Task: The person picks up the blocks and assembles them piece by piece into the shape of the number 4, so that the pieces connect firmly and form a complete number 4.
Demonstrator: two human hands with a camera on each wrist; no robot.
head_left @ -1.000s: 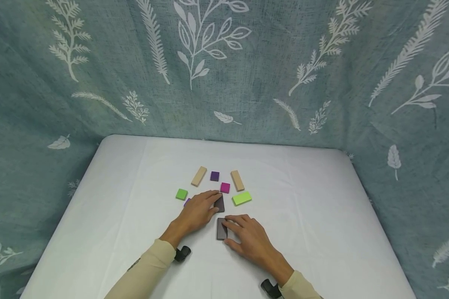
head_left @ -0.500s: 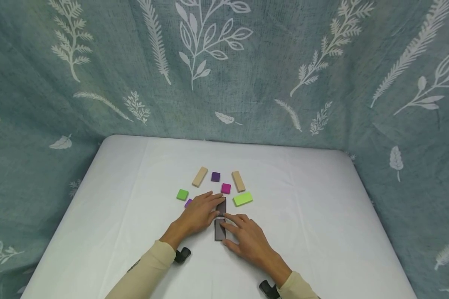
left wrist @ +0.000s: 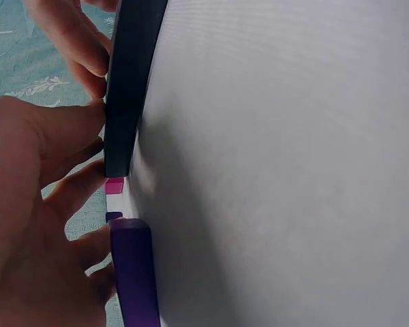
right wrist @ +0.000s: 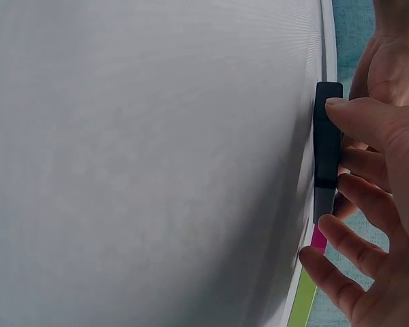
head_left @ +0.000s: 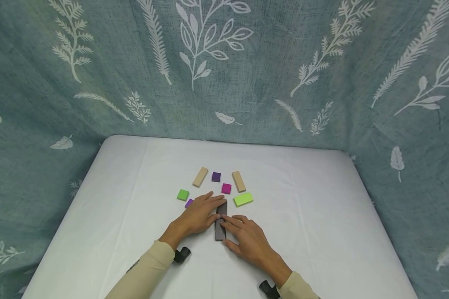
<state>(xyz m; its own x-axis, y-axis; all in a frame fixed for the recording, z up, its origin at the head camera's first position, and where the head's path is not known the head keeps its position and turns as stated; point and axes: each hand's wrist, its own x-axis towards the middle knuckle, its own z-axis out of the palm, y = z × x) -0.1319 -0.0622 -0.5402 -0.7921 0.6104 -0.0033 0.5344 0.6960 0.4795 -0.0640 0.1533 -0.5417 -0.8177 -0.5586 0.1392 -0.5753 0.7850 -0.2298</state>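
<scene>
Two dark grey blocks lie end to end in one line on the white table. My left hand [head_left: 197, 214] holds the far dark block [head_left: 223, 206] between thumb and fingers, from its left side. From the right, my right hand [head_left: 250, 237] grips the near dark block [head_left: 220, 233], its index fingertip close to the joint between the two. In the right wrist view the near dark block [right wrist: 327, 146] has my thumb at its near end. A purple block [left wrist: 135, 276] sits under my left hand's outer fingers in the left wrist view, partly hidden in the head view.
Beyond the hands lie a green block [head_left: 183, 194], a lime block [head_left: 243, 199], a magenta block [head_left: 226, 189] and a dark purple block [head_left: 216, 177]. Two plain wooden blocks, one on the left [head_left: 200, 177] and one on the right [head_left: 238, 181], slant farther back. A patterned curtain [head_left: 247, 74] hangs behind the table.
The far dark block has come toward me and the near one has shifted slightly left. The gap between them has closed, and they are now lined up end to end.
</scene>
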